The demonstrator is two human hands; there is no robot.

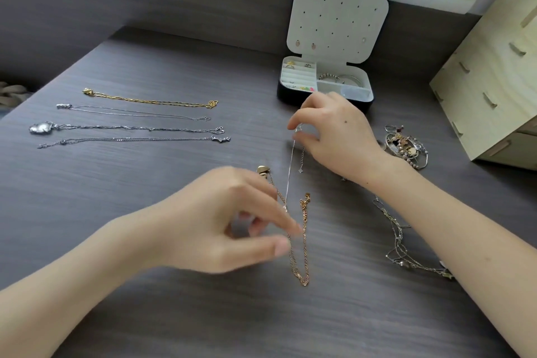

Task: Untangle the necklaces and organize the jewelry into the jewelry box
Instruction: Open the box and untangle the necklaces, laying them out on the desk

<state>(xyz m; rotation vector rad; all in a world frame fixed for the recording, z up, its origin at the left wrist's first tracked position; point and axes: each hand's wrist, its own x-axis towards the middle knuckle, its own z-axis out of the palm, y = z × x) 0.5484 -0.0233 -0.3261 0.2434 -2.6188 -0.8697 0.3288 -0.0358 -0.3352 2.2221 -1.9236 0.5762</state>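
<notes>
My right hand [334, 136] pinches the top end of a thin silver chain [290, 166] and holds it up above the dark table. The chain runs down to my left hand [232, 221], whose fingertips hover blurred at a rose-gold chain [302, 244] lying in a loop on the table; whether they hold it I cannot tell. A gold pendant [263, 170] shows just behind my left hand. The open jewelry box [325, 96] stands at the back, with rings, bracelets and earrings in it.
Several straightened necklaces lie in rows at the left: a gold one [151, 101] and three silver ones [130, 128]. A tangled chain [401, 244] and a heap of bracelets [406, 147] lie right of my right arm. A wooden drawer unit [494, 73] stands far right.
</notes>
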